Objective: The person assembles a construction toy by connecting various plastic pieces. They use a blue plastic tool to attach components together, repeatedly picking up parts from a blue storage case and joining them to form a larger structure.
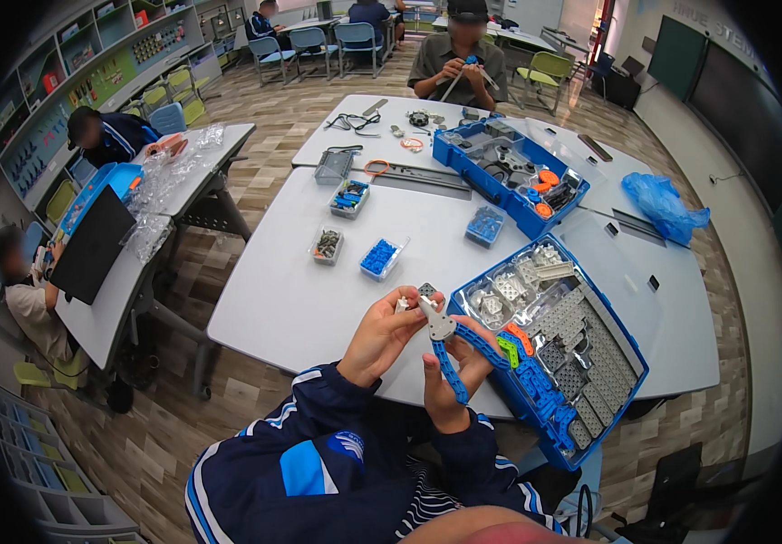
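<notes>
Above the near edge of the table I hold a building-kit assembly: a light grey three-armed plate (442, 327) with two blue curved beams (451, 372) fanning out from it. My right hand (448, 406) is closed around the blue beams, its thumb on the near side and its fingers partly hidden behind them. The fingers of my left hand (375, 340) pinch a small whitish piece (402, 306) beside the plate's grey arm. A small dark grey perforated part (426, 290) shows at that arm's tip; how it is joined is unclear.
An open blue kit case (642, 364) with grey plates and coloured beams lies right of my hands. Beyond are small tubs of blue pieces (379, 257), another blue case (536, 228) and a blue plastic bag (666, 207). A person (468, 59) works across the table.
</notes>
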The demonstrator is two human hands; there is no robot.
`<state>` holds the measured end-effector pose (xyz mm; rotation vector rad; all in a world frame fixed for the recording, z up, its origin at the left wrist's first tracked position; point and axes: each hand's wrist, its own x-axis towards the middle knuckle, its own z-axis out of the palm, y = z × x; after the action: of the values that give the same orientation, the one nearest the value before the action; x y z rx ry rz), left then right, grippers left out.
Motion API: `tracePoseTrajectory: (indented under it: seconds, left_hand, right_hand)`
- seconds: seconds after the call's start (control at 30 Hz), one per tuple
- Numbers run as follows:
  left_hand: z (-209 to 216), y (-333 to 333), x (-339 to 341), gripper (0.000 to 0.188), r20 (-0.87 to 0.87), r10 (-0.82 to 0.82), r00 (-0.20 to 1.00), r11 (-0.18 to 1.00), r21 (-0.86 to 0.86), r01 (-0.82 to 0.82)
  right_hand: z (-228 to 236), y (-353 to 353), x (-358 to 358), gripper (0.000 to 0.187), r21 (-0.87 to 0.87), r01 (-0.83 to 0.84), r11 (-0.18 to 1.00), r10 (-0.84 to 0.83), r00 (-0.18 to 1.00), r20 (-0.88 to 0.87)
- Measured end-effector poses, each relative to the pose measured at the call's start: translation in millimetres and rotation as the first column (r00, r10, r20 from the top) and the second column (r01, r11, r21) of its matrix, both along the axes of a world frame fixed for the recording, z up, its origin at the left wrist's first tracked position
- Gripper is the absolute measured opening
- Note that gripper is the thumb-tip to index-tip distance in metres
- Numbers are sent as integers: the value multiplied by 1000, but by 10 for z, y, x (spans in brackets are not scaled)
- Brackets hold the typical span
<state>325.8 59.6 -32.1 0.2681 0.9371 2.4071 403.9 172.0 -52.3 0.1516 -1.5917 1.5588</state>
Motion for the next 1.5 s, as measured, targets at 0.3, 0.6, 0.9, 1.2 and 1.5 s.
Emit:
tracePoseTrajectory:
  seconds: [0.3, 0.6, 0.9, 1.2, 1.5]
  left_hand:
    - [-45, -45, 11, 38, -56, -30, 998, 999, -23, 29]
    - [5, -131, 25, 29, -213, 20, 977, 977, -203, -65]
    - [-166, -98, 6, 17, -193, -163, 968, 930, -357, 86]
    - [-232, -89, -3, 18, -377, -74, 923, 916, -393, -87]
    - [-167, -97, 60, 18, -513, -42, 857, 841, -481, -247]
  right_hand:
    - [35, -123, 37, 84, -149, -105, 983, 103, 994, -25]
    - [151, 5, 60, 77, -99, -127, 987, 125, 992, -32]
    - [110, 82, 96, 63, 36, -201, 979, 188, 957, 222]
    - [115, 148, 64, 58, 215, -16, 976, -24, 983, 184]
    - [141, 169, 63, 62, 264, 6, 964, -70, 970, 234]
